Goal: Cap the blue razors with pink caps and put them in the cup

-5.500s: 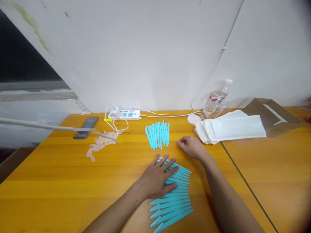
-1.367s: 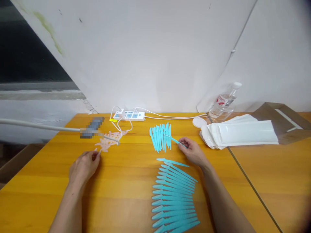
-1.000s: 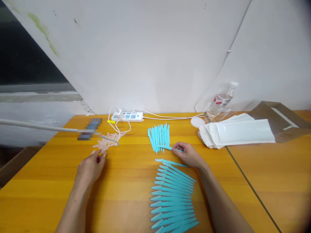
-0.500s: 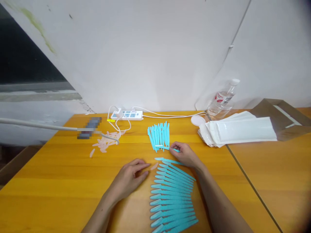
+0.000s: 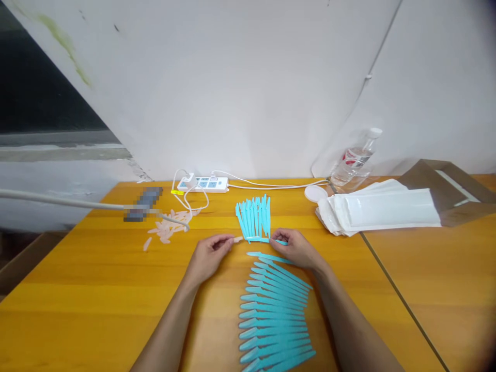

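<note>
Left hand point(image 5: 205, 259) pinches pale piece point(image 5: 237, 239), right hand point(image 5: 297, 250) pinches blue stick point(image 5: 264, 240) — better with light fingers, ends aligned.

The counter point(image 5: 96, 289) is showing smooth, glossy wood grain across the lower frame. Turquoise sticks point(image 5: 277, 315) at lower centre are looking like smooth plastic. At right, white packets point(image 5: 387, 209) are shining like slick film, and a brown box point(image 5: 430, 178) is showing matt cardboard beside a clear plastic bottle point(image 5: 354, 157).

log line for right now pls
left hand: holds pink cover | right hand: holds blue razor | nearer: row of blue razors | behind: power strip, bottle
</note>
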A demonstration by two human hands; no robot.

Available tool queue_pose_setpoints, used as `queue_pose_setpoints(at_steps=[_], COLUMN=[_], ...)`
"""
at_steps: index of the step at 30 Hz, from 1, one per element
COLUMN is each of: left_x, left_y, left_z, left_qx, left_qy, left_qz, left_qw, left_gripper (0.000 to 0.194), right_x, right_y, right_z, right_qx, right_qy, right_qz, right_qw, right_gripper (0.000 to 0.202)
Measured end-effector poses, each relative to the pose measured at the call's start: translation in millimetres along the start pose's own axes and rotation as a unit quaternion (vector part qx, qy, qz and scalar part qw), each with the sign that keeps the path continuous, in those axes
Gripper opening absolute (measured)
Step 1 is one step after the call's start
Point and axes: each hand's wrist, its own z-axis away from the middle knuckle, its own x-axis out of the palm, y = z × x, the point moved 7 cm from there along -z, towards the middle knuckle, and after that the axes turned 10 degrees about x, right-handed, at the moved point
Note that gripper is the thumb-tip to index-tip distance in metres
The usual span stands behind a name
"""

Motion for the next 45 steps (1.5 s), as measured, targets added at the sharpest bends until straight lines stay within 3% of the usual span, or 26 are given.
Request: queue_pose_setpoints(at_steps=[4,10,15,23,34,41,43,45], left_x=[11.4,30.9,37.6,52.0,53.6,44.7,36.6,24.5], left_y=[-5.6,0.6,17.3,28.6,35.6,43.7,41.4,36.2], left_z=[-11.1,-6.1,-10.9,-3.4,3.2,11.0,7.5,0.0], left_qx=[-0.003,0.02,0.113,0.204,0.217,0.202,0.188,0.163], left_qy=[-0.015,-0.013,-0.015,-0.075,-0.161,-0.191,-0.173,-0.132], left_qz=[0.039,0.041,-0.071,-0.19,-0.207,-0.155,-0.14,-0.144], left_qw=[0.999,0.999,0.991,0.957,0.94,0.948,0.957,0.967], left_gripper=[0.035,0.031,0.023,0.021,0.024,0.021,0.023,0.025], right_x=[2.7,7.3,1.6,-5.1,-7.7,0.7,-4.6,-14.8], right_y=[0.0,-6.0,-13.4,-10.0,-6.8,-4.2,-7.6,-12.7], right_z=[0.1,3.2,6.1,14.4,28.8,36.2,33.0,24.2], right_qx=[0.006,-0.003,-0.035,-0.001,0.033,0.038,0.036,0.032], right_qy=[-0.009,-0.038,-0.032,-0.056,-0.07,-0.168,-0.152,-0.089], right_qz=[0.001,0.005,0.075,0.184,0.198,0.14,0.137,0.161], right_qw=[1.0,0.999,0.996,0.981,0.977,0.975,0.978,0.982], right_gripper=[0.024,0.025,0.023,0.019,0.018,0.019,0.021,0.021])
